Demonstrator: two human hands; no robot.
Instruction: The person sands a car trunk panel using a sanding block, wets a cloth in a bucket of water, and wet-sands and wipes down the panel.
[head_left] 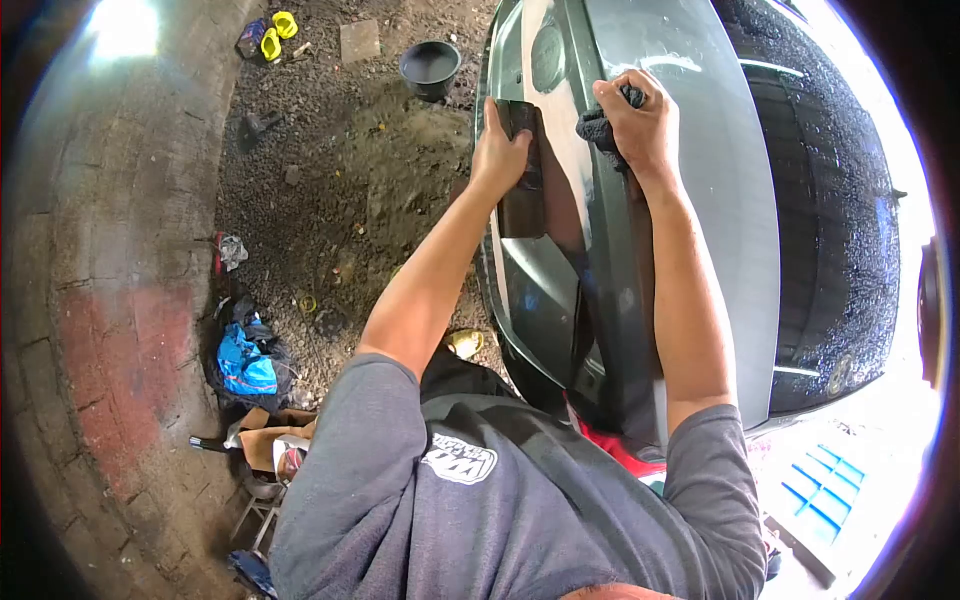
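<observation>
My left hand (503, 155) is closed round a long, dark, flat sanding block (522, 215), which lies against the side of a dark green car (700, 200). My fingers wrap over its upper part, and its working face is hidden. Around the block, the car's panel shows pale and brownish bare patches (566, 195). On the raised ridge to the right, my right hand (642, 115) grips a bunched dark cloth (600, 135), part of which hangs out below the fingers toward the patched panel.
A black basin (430, 70) stands on rough dirt ground beyond the car. Yellow items (278, 35) lie near the wall's base. At left are a blue plastic bag (245, 360), cardboard (270, 440) and a brick wall (110, 300). The wet rear window (820, 220) is at right.
</observation>
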